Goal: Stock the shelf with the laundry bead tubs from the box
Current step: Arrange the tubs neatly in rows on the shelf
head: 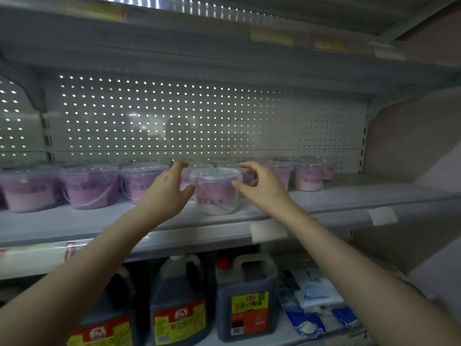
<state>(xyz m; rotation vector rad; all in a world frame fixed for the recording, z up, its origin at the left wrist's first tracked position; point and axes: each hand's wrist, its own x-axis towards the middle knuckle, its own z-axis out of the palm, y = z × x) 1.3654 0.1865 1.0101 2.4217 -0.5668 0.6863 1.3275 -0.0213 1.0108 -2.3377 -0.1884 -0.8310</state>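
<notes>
left grip: your left grip (167,193) is reaching up to the shelf (349,196), released, with fingers spread and loosely curved and clasping nothing. The thumb tip is sitting right at the left wall of the front tub (216,193); I can't tell whether it's touching.
right grip: your right grip (262,188) is mirroring it on the other side, also released, with the fingers arching over the tub's right shoulder. The thumb tip is hovering just beside the lid rim; contact is unclear.
front tub: it's standing upright on the shelf near the front edge, between your two grips. It's wearing a clear lid and showing purple-pink fill, with dark characters printed on the front.
other tubs: more tubs (91,186) of the same kind are standing upright in a row, running left of your left grip and right of your right grip, set further back than the front tub. The leftmost ones are blurring out.
back panel: the perforated panel (199,116) is letting light through its holes behind the row.
price strip: a blank white tag (268,229) is sitting on the shelf's front edge, below your right wrist.
lower shelf: dark jugs (245,295) with yellow and red labels are standing side by side under your arms. Blue-and-white bags (314,300) are lying just right of them.
upper shelf: another shelf board (224,53) is hanging above the row, with blurred yellow tags on its edge.
</notes>
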